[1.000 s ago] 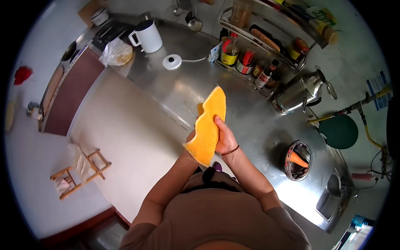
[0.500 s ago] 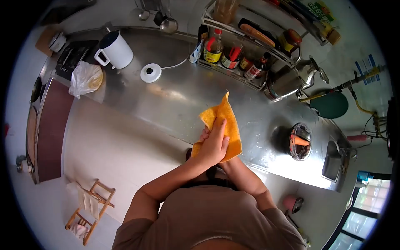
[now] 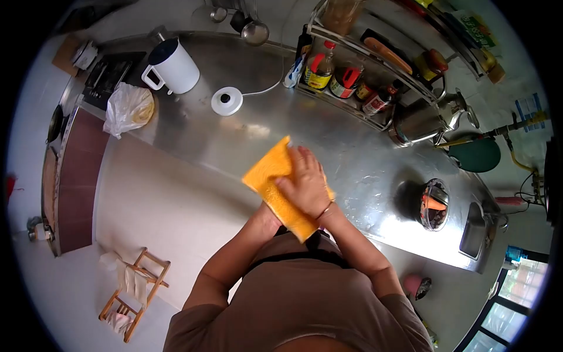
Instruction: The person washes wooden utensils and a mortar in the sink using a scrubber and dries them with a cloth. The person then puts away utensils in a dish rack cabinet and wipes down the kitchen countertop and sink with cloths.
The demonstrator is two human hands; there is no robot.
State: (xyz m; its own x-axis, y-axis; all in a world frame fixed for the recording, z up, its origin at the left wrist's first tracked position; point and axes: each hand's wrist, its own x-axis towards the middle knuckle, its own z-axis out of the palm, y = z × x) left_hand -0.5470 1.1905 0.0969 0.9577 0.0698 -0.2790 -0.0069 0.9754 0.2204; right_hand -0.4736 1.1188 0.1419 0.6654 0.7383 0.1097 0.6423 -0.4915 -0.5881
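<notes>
Right hand (image 3: 306,186) spread on yellow cloth (image 3: 268,175) — left hand (image 3: 268,220) partly hidden beneath.

Between our hands (image 3: 306,186) is the cloth (image 3: 268,175); beyond it, along the counter (image 3: 193,132), are a bag (image 3: 126,110), kettle (image 3: 179,69), kettle base (image 3: 233,107) and rack (image 3: 341,108), left to right; right, a bowl (image 3: 431,224) near the sink (image 3: 472,233).

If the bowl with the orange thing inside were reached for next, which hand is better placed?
Probably the right hand: it lies on top of the yellow cloth, on the side nearer the bowl. The left hand is mostly hidden beneath the cloth, farther from the bowl.
</notes>
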